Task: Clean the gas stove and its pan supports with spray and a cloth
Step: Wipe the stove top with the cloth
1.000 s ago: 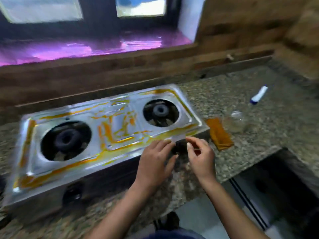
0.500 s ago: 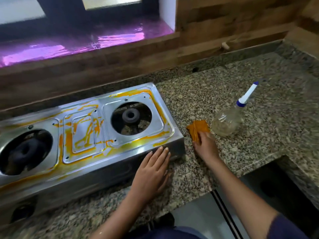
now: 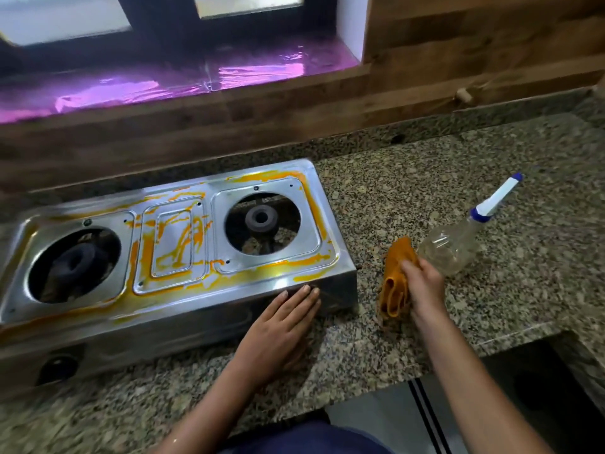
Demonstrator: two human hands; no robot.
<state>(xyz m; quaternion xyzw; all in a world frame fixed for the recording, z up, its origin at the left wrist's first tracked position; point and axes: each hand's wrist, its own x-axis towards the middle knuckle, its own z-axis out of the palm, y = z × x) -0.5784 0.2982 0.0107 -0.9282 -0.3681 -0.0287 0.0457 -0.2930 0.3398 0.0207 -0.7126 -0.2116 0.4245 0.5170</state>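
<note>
A two-burner steel gas stove (image 3: 170, 263) sits on the granite counter, its top streaked with orange-yellow grime. No pan supports are on it; both burners show bare. My left hand (image 3: 281, 326) presses flat against the stove's front right side, fingers straight. Just right of the stove, my right hand (image 3: 422, 286) grips a folded orange cloth (image 3: 396, 283) lifted off the counter. A clear spray bottle (image 3: 455, 247) with a blue-and-white nozzle lies tilted right behind that hand.
The granite counter (image 3: 409, 191) runs right and back to a wooden wall (image 3: 458, 60). A purple-lit window sill (image 3: 163, 80) lies behind the stove. The counter's front edge drops to a dark opening (image 3: 540, 388) at the lower right.
My right hand moved from the stove front to the orange cloth, took hold of it and lifted it. My left hand has stayed flat on the stove front. The view has shifted right.
</note>
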